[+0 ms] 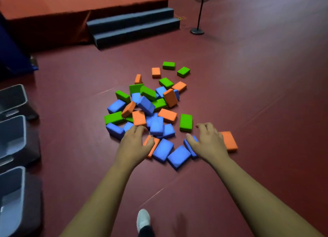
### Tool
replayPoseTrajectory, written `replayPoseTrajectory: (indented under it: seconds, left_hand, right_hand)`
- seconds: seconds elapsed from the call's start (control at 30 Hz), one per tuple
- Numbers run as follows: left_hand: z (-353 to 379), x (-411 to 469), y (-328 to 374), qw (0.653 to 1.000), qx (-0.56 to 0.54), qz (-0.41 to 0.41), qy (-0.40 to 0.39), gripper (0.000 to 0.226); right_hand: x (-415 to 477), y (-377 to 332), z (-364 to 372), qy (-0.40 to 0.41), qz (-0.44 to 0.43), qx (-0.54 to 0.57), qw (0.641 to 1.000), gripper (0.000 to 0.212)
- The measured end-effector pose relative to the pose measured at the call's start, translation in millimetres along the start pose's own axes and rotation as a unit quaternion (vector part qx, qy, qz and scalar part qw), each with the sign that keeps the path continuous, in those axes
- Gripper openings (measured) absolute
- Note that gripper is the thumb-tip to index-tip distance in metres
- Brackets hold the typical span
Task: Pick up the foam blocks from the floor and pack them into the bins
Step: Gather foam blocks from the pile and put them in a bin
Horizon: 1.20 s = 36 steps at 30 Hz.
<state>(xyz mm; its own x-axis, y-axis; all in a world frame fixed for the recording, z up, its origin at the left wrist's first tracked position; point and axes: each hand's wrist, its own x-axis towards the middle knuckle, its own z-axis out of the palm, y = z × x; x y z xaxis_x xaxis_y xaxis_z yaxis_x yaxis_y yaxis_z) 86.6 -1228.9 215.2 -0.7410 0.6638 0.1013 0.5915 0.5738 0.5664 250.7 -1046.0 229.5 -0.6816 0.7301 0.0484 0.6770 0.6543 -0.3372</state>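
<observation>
My left hand (134, 142): fingers loosely bent and spread over an orange block (153, 150), gripping nothing.
My right hand (208, 140): half-spread above a blue block (191, 152); whether it touched, I could not tell.
Foam blocks (147, 105): heaped on the floor (248, 112) just beyond.
Bins (24, 128): lined up at my left.

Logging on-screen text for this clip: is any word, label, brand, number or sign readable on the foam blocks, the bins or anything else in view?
None readable: the foam blocks are plain blue, orange and green, and the bins, fan and steps show no legible print.
</observation>
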Motion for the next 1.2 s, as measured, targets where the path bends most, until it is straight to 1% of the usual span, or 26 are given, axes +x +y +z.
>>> replayPoseTrajectory:
  seconds: [0.1, 0.23, 0.33, 0.43, 0.5, 0.57, 0.67, 0.77, 0.87, 0.97, 1.1, 1.13, 1.2]
  left_hand:
    - [24.8, 41.5, 5.5, 1.000, 0.004, 0.004, -0.010, 0.044]
    - [67.9, 126.2, 11.0, 1.000, 0.004, 0.009, -0.028, 0.046]
    - [106.6, 204.6, 21.6, 0.998, -0.001, 0.027, -0.057, 0.056]
    - [141.7, 294.8, 49.3, 0.994, 0.001, 0.046, -0.096, 0.064]
    - [163.5, 352.3, 72.7, 0.991, 0.007, 0.075, -0.112, 0.063]
    - [183.9, 406.5, 97.3, 0.988, 0.009, 0.092, -0.122, 0.063]
    - [215.1, 472.0, 126.2, 0.984, 0.008, 0.113, -0.137, 0.066]
    - [253.2, 524.6, 143.0, 0.982, -0.003, 0.111, -0.150, 0.062]
    - [298.3, 569.4, 143.8, 0.985, 0.008, 0.086, -0.151, 0.053]
    - [345.7, 600.2, 126.7, 0.989, 0.020, 0.032, -0.140, 0.054]
    - [412.1, 616.5, 96.4, 0.988, 0.006, -0.094, -0.126, 0.058]
    - [428.3, 617.5, 89.4, 0.984, -0.004, -0.130, -0.123, 0.055]
    - [463.8, 615.5, 70.4, 0.974, -0.014, -0.191, -0.123, 0.040]
  right_hand:
    - [50.4, 15.0, 10.5, 0.001, -0.004, 0.001, 1.000, 0.049]
    - [121.0, 42.7, 28.7, -0.005, 0.009, -0.001, 1.000, 0.051]
    - [180.3, 67.1, 41.7, 0.002, 0.033, 0.006, 0.999, 0.062]
    - [249.7, 93.5, 45.1, 0.002, 0.062, 0.002, 0.998, 0.070]
    - [290.7, 112.4, 41.1, 0.011, 0.078, 0.001, 0.997, 0.071]
    - [326.8, 132.0, 35.9, 0.004, 0.103, 0.004, 0.995, 0.073]
    - [368.9, 164.2, 33.0, 0.001, 0.135, 0.008, 0.991, 0.072]
    - [412.4, 202.2, 39.1, -0.007, 0.155, 0.012, 0.988, 0.072]
    - [473.3, 241.1, 56.8, -0.050, 0.154, 0.008, 0.987, 0.078]
    - [537.8, 275.3, 92.2, -0.099, 0.105, 0.004, 0.990, 0.074]
    - [624.4, 319.4, 153.1, -0.199, 0.021, -0.002, 0.980, 0.060]
    - [644.2, 329.2, 170.1, -0.219, 0.005, -0.008, 0.976, 0.055]
    - [677.3, 345.6, 208.8, -0.244, -0.032, -0.022, 0.969, 0.050]
